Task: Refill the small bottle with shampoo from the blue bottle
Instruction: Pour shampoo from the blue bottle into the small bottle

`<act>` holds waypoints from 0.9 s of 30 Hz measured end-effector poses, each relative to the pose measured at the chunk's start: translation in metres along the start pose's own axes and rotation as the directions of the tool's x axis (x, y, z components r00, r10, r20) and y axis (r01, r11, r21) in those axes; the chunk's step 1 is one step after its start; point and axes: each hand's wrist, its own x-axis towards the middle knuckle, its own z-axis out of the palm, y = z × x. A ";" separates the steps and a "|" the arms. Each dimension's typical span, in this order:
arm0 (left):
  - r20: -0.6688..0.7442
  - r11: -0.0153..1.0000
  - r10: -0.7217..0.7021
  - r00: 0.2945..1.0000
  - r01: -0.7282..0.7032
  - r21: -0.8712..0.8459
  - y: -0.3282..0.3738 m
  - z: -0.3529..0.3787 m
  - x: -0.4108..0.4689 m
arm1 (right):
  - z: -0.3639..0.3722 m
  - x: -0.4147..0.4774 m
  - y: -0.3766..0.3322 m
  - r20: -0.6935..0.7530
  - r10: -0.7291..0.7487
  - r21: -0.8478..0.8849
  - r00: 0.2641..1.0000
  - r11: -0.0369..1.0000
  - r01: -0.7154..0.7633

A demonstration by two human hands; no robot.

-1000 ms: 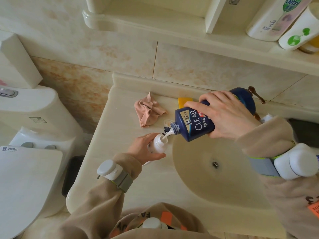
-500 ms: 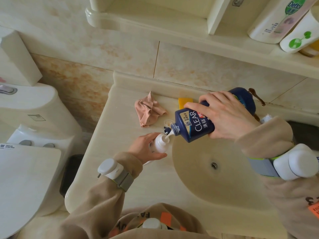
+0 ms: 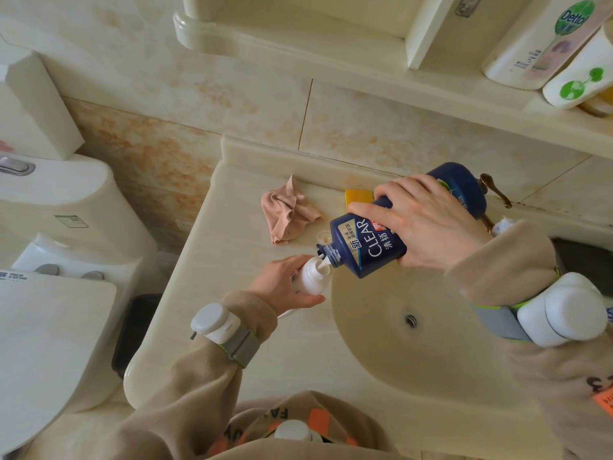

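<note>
Barely changed: right hand (image 3: 428,224) grips the tilted dark-blue plastic shampoo bottle (image 3: 368,249), left hand (image 3: 282,283) clasps the small white plastic bottle (image 3: 311,278) (stream (image 3: 323,262) still running), so refilling continues.

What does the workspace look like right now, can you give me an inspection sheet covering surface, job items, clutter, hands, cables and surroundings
Surface: beige countertop with a sink set into it.
Job's things: blue bottle tipped neck-down over the small bottle; white shampoo runs between their mouths.
Clutter: crumpled pink cloth and a yellow block near the back edge.
Hands: left hand grips the small bottle; right hand grips the blue bottle.
Cables: nothing seen.
Surroundings: toilet to the left; wall shelf above, holding a Dettol bottle.
</note>
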 end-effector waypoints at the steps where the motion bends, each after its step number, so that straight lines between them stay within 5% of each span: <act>1: -0.001 1.000 0.001 1.000 -0.001 -0.002 0.000 0.000 0.000 | -0.001 0.000 0.000 0.008 -0.006 -0.005 1.000 1.000 0.006; 27: 0.019 1.000 -0.011 1.000 0.011 -0.016 -0.005 -0.001 0.002 | -0.001 0.006 0.001 -0.108 -0.027 -0.040 0.994 0.999 0.023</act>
